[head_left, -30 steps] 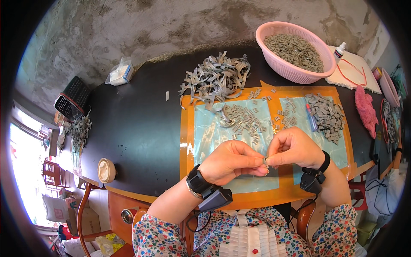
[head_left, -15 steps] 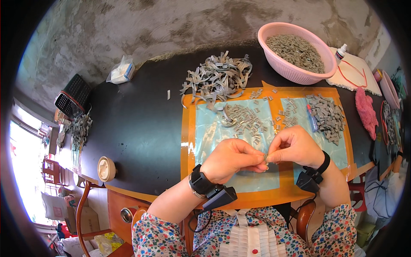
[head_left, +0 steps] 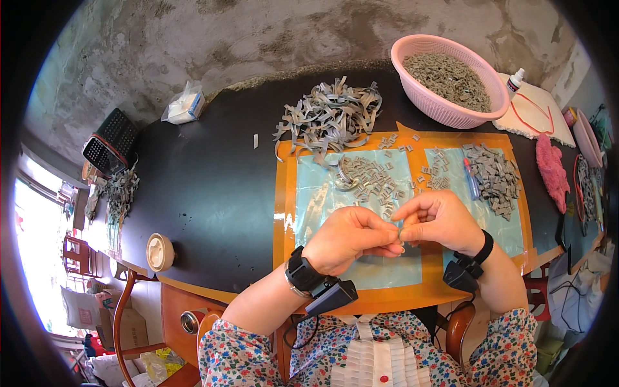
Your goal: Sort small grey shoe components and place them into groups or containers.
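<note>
Over the blue sheet (head_left: 380, 276), my left hand (head_left: 348, 240) and my right hand (head_left: 442, 224) meet fingertip to fingertip. The left thumb and index finger are pinched together around a tiny piece, mostly hidden. My right thumb touches the same spot, its fingers bent close above. Just beyond the hands lies a scatter of small grey buckle-like pieces (head_left: 374, 177), with a roll of clear tape (head_left: 346, 173) at its left side. To the right are a heap of flat grey pieces (head_left: 491, 177) and a blue pen with a red end (head_left: 472, 179).
Grey ribbon strips (head_left: 332, 116) lie tangled beyond the sheet. A pink basket (head_left: 445, 113) full of small grey pieces stands far right, near a white bottle (head_left: 515, 80) and a pink cloth (head_left: 551, 171). A beige cup (head_left: 160, 252) sits at the table's left edge.
My right index finger has lifted and straightened slightly away from the thumb. The left hand keeps its pinch in nearly the same place.
</note>
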Demonstrator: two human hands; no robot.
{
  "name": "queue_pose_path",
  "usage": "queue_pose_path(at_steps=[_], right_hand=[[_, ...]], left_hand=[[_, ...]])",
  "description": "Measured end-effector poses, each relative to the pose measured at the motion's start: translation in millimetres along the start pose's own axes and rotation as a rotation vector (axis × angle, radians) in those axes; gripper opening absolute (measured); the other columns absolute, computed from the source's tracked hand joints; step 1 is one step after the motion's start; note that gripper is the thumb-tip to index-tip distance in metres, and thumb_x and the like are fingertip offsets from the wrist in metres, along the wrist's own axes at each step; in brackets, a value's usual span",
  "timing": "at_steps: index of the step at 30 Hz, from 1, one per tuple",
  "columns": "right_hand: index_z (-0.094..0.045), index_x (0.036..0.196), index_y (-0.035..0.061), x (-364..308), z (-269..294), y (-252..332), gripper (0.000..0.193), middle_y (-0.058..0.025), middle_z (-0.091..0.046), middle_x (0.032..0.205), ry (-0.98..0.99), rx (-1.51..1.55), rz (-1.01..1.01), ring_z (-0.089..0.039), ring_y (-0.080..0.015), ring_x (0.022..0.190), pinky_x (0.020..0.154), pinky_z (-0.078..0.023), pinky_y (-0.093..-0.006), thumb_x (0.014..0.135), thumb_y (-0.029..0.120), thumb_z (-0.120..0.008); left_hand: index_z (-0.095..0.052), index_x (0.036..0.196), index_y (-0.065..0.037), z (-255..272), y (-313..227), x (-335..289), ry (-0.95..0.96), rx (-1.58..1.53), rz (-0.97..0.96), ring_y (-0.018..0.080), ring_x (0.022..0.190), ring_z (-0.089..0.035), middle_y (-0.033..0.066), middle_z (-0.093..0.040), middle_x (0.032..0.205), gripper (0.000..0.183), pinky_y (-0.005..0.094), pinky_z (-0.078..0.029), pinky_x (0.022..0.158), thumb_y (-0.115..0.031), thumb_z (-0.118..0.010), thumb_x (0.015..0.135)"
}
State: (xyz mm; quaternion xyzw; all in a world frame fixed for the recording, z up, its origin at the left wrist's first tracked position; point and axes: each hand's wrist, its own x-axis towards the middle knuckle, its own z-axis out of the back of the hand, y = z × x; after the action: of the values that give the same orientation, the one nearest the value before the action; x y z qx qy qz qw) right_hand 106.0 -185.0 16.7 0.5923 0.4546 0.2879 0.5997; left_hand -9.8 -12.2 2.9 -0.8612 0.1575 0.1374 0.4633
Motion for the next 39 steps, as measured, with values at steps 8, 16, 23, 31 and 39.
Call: queue_pose_path(at_steps=[8, 16, 23, 31, 39], right_hand=[[-0.062, 0.082, -0.0006, -1.1, 3.7, -5.3, 0.010, -0.0066, -0.064, 0.075, -0.003, 0.067, 0.081, -0.059, -0.0099, 0.063, 0.057, -0.048, -0.0217, 0.076, 0.003, -0.069], [-0.061, 0.081, -0.0008, -5.6, 1.1, -2.1, 0.009, -0.0072, -0.063, 0.075, 0.020, 0.250, 0.065, -0.060, -0.0115, 0.063, 0.059, -0.049, -0.0230, 0.076, 0.002, -0.068], [-0.061, 0.080, -0.0003, -8.6, -1.7, -1.8, 0.010, -0.0068, -0.063, 0.074, 0.022, 0.256, 0.084, -0.059, -0.0111, 0.063, 0.058, -0.049, -0.0229, 0.076, 0.002, -0.069], [-0.062, 0.081, -0.0004, -9.0, -1.1, -0.5, 0.010, -0.0068, -0.063, 0.074, 0.002, 0.205, 0.097, -0.059, -0.0106, 0.063, 0.058, -0.048, -0.0219, 0.075, 0.003, -0.070], [-0.062, 0.081, -0.0008, -10.0, -0.9, 1.1, 0.011, -0.0070, -0.064, 0.074, -0.008, 0.157, 0.115, -0.059, -0.0100, 0.063, 0.057, -0.048, -0.0213, 0.074, 0.002, -0.071]], left_hand=[[-0.057, 0.087, 0.005, -13.8, -2.8, -5.1, -0.078, 0.061, -0.230, 0.0194, 0.076, -0.065, 0.0138, -0.064, 0.084, 0.008, 0.0277, -0.054, 0.071, 0.000, -0.060, 0.082], [-0.060, 0.085, 0.003, -16.1, 2.5, -10.5, -0.190, 0.796, -0.815, 0.0172, 0.077, -0.064, 0.0108, -0.065, 0.082, 0.009, 0.0253, -0.050, 0.067, 0.007, -0.061, 0.077], [-0.064, 0.082, -0.001, -18.7, -5.9, -10.2, -0.184, 1.042, -1.055, 0.0230, 0.074, -0.064, 0.0106, -0.066, 0.080, 0.016, 0.0288, -0.050, 0.065, 0.007, -0.064, 0.068], [-0.064, 0.083, 0.001, -14.4, -4.4, -7.8, -0.138, 0.907, -0.957, 0.0208, 0.079, -0.063, 0.0102, -0.066, 0.084, 0.014, 0.0285, -0.049, 0.070, 0.007, -0.064, 0.070], [-0.063, 0.085, 0.004, -11.4, -4.3, -8.4, -0.034, 0.715, -0.758, 0.0184, 0.085, -0.060, 0.0130, -0.062, 0.091, 0.012, 0.0277, -0.049, 0.076, 0.009, -0.060, 0.075]])
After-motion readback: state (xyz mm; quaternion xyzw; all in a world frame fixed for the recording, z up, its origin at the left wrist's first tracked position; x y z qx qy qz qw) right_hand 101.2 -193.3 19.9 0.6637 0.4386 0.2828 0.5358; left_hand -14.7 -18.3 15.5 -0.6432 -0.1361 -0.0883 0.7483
